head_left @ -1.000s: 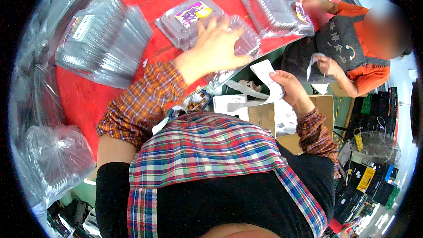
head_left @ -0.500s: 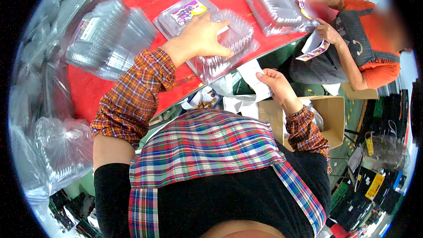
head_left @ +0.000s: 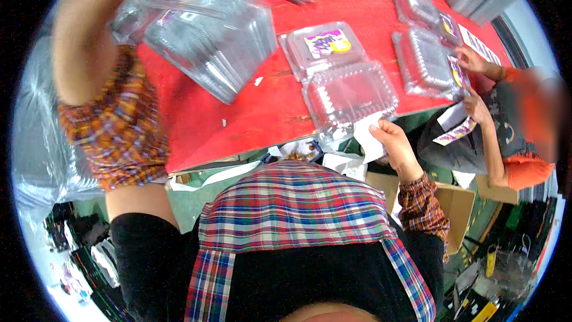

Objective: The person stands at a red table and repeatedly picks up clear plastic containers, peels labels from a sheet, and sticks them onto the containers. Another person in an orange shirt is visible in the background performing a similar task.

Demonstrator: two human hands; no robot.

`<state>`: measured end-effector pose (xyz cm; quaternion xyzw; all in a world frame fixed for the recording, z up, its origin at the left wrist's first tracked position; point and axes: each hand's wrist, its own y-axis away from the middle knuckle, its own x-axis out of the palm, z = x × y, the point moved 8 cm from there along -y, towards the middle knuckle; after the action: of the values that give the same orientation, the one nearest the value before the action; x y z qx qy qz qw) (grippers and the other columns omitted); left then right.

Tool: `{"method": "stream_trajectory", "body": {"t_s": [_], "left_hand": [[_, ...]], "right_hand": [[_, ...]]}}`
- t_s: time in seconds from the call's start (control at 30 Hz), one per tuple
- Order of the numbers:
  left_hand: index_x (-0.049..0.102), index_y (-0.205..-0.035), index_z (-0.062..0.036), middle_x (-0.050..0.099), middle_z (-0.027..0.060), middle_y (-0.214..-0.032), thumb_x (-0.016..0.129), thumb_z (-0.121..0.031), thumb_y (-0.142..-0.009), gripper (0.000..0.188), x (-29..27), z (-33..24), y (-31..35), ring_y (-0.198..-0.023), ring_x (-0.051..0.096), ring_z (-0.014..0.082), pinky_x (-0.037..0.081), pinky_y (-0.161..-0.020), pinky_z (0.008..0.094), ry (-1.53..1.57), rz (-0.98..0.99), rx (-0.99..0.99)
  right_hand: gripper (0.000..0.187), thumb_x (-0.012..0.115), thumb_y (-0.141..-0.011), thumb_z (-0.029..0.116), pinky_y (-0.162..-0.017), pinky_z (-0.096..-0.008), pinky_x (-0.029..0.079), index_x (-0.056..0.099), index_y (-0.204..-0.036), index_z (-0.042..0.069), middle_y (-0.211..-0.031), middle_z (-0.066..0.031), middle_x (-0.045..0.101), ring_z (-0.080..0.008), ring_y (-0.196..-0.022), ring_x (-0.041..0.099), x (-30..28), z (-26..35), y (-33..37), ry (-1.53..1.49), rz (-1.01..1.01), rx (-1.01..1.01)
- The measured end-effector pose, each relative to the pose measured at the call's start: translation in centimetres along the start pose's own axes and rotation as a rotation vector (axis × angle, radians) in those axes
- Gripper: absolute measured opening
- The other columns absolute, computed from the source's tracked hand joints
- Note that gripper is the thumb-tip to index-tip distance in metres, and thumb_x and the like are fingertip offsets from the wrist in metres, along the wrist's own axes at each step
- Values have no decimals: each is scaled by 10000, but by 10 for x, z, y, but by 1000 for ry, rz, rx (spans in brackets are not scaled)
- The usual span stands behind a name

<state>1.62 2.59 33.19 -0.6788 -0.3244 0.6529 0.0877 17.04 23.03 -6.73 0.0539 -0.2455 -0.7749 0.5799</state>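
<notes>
An open clear plastic clamshell container (head_left: pixel 350 96) lies in front of me. Its far half, a lid (head_left: pixel 298 53), bears a purple and yellow label (head_left: pixel 328 43). My right hand (head_left: pixel 394 144) pinches a white paper strip (head_left: pixel 369 141) between thumb and fingers, at the near edge of the container. My left forearm (head_left: pixel 89 36), in a checked sleeve cover, reaches up past the upper left edge, so the hand is out of the picture. Nearest to that arm is a leaning stack of nested clear containers (head_left: pixel 217 45).
A red table (head_left: pixel 202 131) carries more containers at the back. To the right a co-worker's hands (head_left: pixel 475 104) hold a label strip (head_left: pixel 456 131) by another clear clamshell (head_left: pixel 424 62). A cardboard box (head_left: pixel 459 209) stands below the table edge.
My left hand has left the clamshell and swung up and left out of the picture. The view has shifted left. My right hand keeps hold of the paper strip.
</notes>
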Motion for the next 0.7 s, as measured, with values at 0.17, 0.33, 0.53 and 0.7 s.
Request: {"method": "stream_trajectory", "body": {"t_s": [0.17, 0.33, 0.53, 0.7], "left_hand": [[488, -1279, -49, 558, 189, -1209, 696, -403, -742, 676, -21, 137, 36, -1130, 534, 284, 411, -952, 353, -201, 187, -508], [509, -1254, -59, 481, 202, -1299, 690, -459, -737, 679, 85, 207, 83, -1227, 441, 317, 352, -1008, 391, -329, 361, -354], [569, -1157, -45, 564, 170, -1158, 708, -277, -768, 474, 129, 34, 67, -1095, 521, 299, 401, -937, 386, 402, 116, -183], [618, -953, 16, 636, 44, -801, 663, -143, -822, 211, 240, -20, 83, -731, 582, 89, 483, -678, 258, 1116, 337, -412]], "right_hand": [[156, 578, -890, 127, -669, -235, 467, 603, -944, -17, -846, -29, 644, -83, -728, 583, 4, 17, 13, -24, 30, -20], [141, 579, -894, 126, -629, -221, 469, 597, -917, -12, -809, -29, 641, -72, -691, 580, 13, 46, 26, -7, -2, -131], [108, 580, -897, 112, -599, -200, 451, 596, -873, 8, -775, -3, 627, -47, -654, 556, 35, 81, 35, -14, -46, -317], [102, 591, -887, 102, -594, -199, 450, 592, -864, 2, -770, 1, 628, -41, -662, 553, 44, 96, 43, 129, -87, -391]]}}
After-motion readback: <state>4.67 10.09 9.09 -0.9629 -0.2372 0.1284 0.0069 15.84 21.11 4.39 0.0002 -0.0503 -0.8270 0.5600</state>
